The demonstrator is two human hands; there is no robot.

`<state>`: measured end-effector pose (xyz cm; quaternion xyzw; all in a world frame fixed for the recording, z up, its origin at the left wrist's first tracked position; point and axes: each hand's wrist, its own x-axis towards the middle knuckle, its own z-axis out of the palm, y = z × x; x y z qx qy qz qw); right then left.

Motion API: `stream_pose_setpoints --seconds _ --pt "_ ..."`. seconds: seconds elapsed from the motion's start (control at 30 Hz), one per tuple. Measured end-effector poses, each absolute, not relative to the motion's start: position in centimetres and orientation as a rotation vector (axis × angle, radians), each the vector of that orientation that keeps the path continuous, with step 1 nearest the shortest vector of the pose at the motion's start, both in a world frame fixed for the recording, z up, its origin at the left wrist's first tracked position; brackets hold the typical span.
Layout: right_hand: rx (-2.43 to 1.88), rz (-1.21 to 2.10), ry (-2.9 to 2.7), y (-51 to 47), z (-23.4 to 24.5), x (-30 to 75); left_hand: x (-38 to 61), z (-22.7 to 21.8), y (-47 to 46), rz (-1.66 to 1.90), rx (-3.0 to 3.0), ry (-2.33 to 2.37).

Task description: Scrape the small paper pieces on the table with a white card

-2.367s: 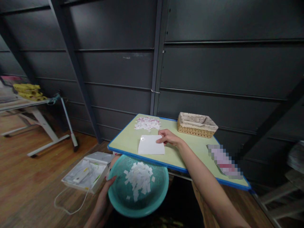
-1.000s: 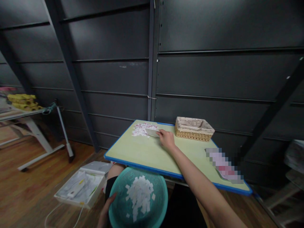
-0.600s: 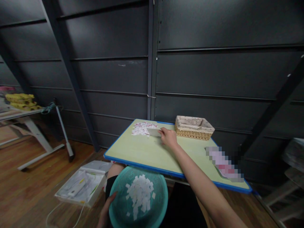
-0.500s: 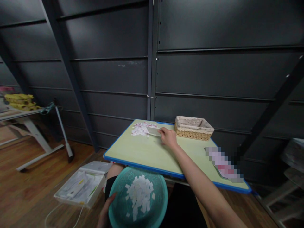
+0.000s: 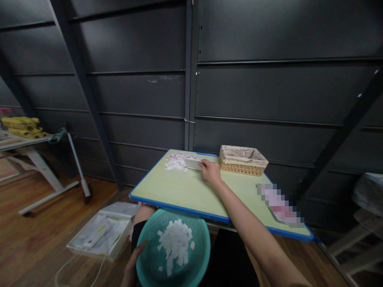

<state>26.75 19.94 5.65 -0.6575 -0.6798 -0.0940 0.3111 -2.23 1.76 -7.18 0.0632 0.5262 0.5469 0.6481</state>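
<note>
My left hand [image 5: 134, 261] grips the rim of a green plastic basin [image 5: 203, 255] held below the table's front edge. Small white paper pieces [image 5: 175, 243] lie heaped inside it. Above the table, my right hand [image 5: 209, 170] is closed on a flat whitish scraper [image 5: 192, 164]. The scraper's far edge meets a pile of paper scraps [image 5: 176, 162], white with some pink and purple, at the table's back left. What shape its grip has is hidden by my fingers.
The yellow-green table [image 5: 167, 187] has a blue edge. A lined wicker basket [image 5: 243, 161] stands at its back right, with a pixelated sheet [image 5: 279, 205] near the right edge. An open white box [image 5: 101, 235] with a cable sits on the floor at left.
Hardly anything differs. The view has shifted slightly; the scraper stays against the scraps' right side, and the left hand still holds the basin.
</note>
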Motion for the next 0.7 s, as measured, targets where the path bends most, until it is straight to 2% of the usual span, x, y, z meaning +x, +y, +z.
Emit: stream_pose_setpoints --seconds 0.7 --pt "-1.676 -0.202 -1.875 19.5 5.6 25.8 -2.4 -6.9 1.7 1.240 0.172 1.178"
